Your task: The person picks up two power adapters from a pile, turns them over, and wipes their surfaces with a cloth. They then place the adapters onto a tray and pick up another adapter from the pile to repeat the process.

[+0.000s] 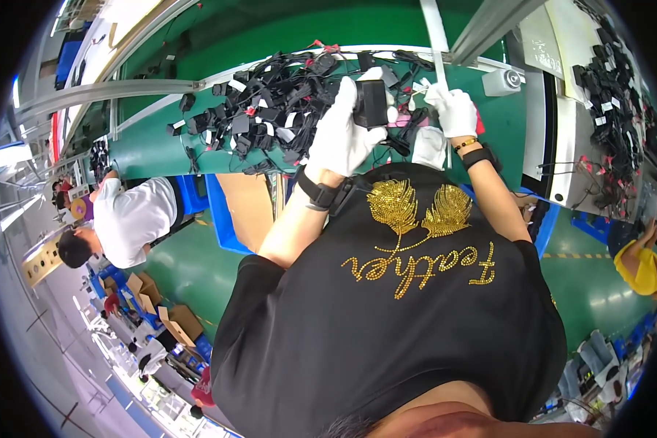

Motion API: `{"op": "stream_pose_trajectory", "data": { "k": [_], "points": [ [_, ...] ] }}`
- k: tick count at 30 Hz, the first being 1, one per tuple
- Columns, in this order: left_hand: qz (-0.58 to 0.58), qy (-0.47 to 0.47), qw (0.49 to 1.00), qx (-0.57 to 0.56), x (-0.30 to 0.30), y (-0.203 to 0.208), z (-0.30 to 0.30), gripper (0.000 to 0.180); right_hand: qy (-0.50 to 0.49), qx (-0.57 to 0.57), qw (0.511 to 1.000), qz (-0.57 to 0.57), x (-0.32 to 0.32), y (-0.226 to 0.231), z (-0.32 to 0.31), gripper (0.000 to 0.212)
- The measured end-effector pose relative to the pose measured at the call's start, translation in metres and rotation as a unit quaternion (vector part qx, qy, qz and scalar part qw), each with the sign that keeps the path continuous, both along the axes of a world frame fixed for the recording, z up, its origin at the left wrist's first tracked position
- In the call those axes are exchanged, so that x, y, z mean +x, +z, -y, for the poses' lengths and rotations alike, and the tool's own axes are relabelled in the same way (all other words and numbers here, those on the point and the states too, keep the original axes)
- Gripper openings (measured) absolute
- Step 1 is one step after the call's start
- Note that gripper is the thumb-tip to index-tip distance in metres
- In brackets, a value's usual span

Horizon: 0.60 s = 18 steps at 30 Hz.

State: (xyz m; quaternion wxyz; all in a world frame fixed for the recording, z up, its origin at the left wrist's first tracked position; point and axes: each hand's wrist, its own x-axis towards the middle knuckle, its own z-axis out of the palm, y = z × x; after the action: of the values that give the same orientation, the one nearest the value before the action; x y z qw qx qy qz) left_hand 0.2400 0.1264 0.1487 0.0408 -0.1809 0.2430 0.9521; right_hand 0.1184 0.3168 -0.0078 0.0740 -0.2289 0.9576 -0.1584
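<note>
My left hand (341,142), in a white glove, is closed round a black box-shaped device (373,104) that looks like a power adapter. It holds the device above the green table, at the right end of a pile of black adapters and cables (259,109). To the right, my right hand (454,111), gloved in white too, has its fingers drawn together near a small pale-tipped thing. What it grips is too small to tell. A white cloth or glove (429,148) lies between my hands, close to my body. Something pink (400,121) shows beside the device.
A white box with a round top (502,82) stands at the right of the green table (500,139). Metal posts (493,33) rise at the far side. More black adapters (609,109) lie on another bench at right. A person in white (135,219) sits at left.
</note>
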Motion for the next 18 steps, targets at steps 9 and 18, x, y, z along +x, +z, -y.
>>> {"op": "stream_pose_trajectory", "data": {
  "k": [9,18],
  "points": [
    [0.033,-0.007,0.999,-0.025,-0.002,-0.010,0.004,0.056,0.110,-0.515,0.841,0.124,0.057,0.164,0.031,0.019],
    [0.026,0.068,0.852,-0.519,0.001,-0.022,-0.031,0.044,0.203,-0.486,0.850,-0.007,0.045,0.132,0.079,0.025]
  ]
}}
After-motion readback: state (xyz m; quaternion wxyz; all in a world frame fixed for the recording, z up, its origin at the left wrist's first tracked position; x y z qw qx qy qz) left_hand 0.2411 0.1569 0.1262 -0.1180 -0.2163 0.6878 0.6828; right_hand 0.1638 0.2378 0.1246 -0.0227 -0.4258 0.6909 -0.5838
